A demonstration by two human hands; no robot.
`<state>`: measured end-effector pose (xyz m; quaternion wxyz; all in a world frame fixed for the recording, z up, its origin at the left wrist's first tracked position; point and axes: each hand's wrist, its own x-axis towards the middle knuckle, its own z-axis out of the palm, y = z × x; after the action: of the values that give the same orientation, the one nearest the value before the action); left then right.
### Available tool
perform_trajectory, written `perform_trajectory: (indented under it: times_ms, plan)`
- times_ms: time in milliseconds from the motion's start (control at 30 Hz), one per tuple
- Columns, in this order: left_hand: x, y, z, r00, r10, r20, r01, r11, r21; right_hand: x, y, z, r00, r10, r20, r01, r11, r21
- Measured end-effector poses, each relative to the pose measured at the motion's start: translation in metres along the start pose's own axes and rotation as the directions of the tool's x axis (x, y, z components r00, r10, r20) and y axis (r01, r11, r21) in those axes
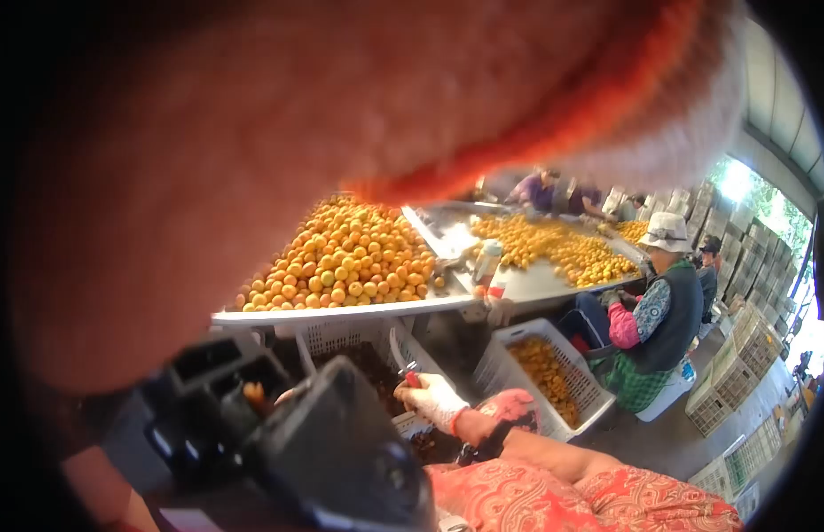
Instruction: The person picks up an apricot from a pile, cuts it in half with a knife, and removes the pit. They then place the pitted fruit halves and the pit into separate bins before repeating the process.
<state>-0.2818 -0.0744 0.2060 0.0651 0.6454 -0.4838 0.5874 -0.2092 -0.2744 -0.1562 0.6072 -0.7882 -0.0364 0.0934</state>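
My right hand (434,401), in a whitish glove, is closed around a small red-handled tool (413,379) above the crates at the lower centre. A pale shape (290,395) left of it, partly behind a black object (341,443), may be part of my left hand; its fingers cannot be made out. Near that shape is a small orange item (254,393). A large blurred skin-coloured shape (208,177) covers the upper left, very close to the lens; whose it is cannot be told.
Orange fruit (350,257) is heaped on a white-edged table (385,310). A white crate (494,368) holds yellowish pieces. At the right sits a co-worker in a white hat (667,232); other people are behind. A bottle (487,262) stands on the table; crates (736,368) are stacked at the right.
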Motion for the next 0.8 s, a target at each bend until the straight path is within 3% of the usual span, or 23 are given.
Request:
perform_trajectory:
  times_ms: [67, 133, 167, 200, 300, 367, 400, 467, 500, 533, 567, 633, 700, 767, 800]
  plan:
    - [-0.011, 0.001, 0.007, 0.998, -0.035, 0.046, 0.038, 0.997, -0.066, -0.002, -0.001, 0.004, 0.997, -0.056, -0.057, 0.057, 0.998, 0.024]
    - [-0.032, 0.018, 0.026, 0.985, -0.092, 0.144, 0.121, 0.971, -0.206, 0.006, -0.005, -0.010, 0.987, -0.143, 0.078, 0.162, 0.908, -0.388]
    - [-0.051, 0.034, 0.037, 0.965, -0.128, 0.227, 0.194, 0.935, -0.296, 0.021, 0.023, -0.014, 0.968, -0.216, 0.127, 0.249, 0.881, -0.403]
    - [-0.064, 0.045, 0.043, 0.947, -0.155, 0.283, 0.250, 0.907, -0.340, -0.011, -0.006, -0.004, 0.999, 0.043, 0.003, -0.043, 0.993, -0.106]
    - [-0.070, 0.035, 0.042, 0.925, -0.139, 0.353, 0.257, 0.915, -0.311, -0.005, 0.012, -0.010, 0.999, 0.037, -0.006, -0.037, 0.999, -0.003]
    - [-0.128, 0.041, 0.062, 0.747, -0.235, 0.622, 0.486, 0.831, -0.270, -0.007, 0.014, -0.014, 0.998, 0.064, 0.031, -0.065, 0.996, 0.058]
    - [-0.178, 0.039, 0.080, 0.645, -0.321, 0.693, 0.637, 0.726, -0.257, 0.005, 0.029, -0.011, 0.998, 0.037, 0.049, -0.044, 0.988, 0.150]
    - [-0.253, 0.042, 0.098, 0.546, -0.407, 0.733, 0.725, 0.667, -0.170, 0.012, 0.033, -0.016, 0.997, 0.075, 0.028, -0.077, 0.993, 0.084]
    - [-0.279, 0.046, 0.100, 0.391, -0.460, 0.798, 0.822, 0.564, -0.078, 0.016, 0.036, -0.018, 0.995, 0.100, 0.010, -0.101, 0.994, 0.053]
    - [-0.313, 0.049, 0.105, 0.291, -0.526, 0.799, 0.894, 0.447, -0.032, 0.021, 0.039, -0.020, 0.990, 0.137, 0.017, -0.138, 0.986, 0.091]
    - [-0.329, 0.052, 0.104, 0.155, -0.587, 0.794, 0.972, 0.233, -0.018, 0.029, 0.043, -0.021, 0.988, 0.152, 0.020, -0.153, 0.983, 0.097]
    - [-0.357, 0.053, 0.104, -0.043, -0.630, 0.776, 0.994, 0.055, 0.099, 0.041, 0.058, -0.028, 0.995, 0.104, -0.004, -0.104, 0.995, 0.009]
    - [-0.378, 0.036, 0.105, -0.134, -0.643, 0.754, 0.991, -0.086, 0.103, 0.047, 0.048, -0.031, 0.990, 0.142, -0.007, -0.143, 0.989, -0.038]
    - [-0.390, 0.012, 0.112, -0.273, -0.675, 0.685, 0.960, -0.234, 0.152, 0.067, 0.068, -0.029, 0.998, 0.069, -0.005, -0.070, 0.997, -0.045]
    - [-0.393, 0.001, 0.118, -0.286, -0.712, 0.641, 0.957, -0.245, 0.154, 0.074, 0.074, -0.029, 0.996, 0.084, -0.002, -0.084, 0.996, -0.029]
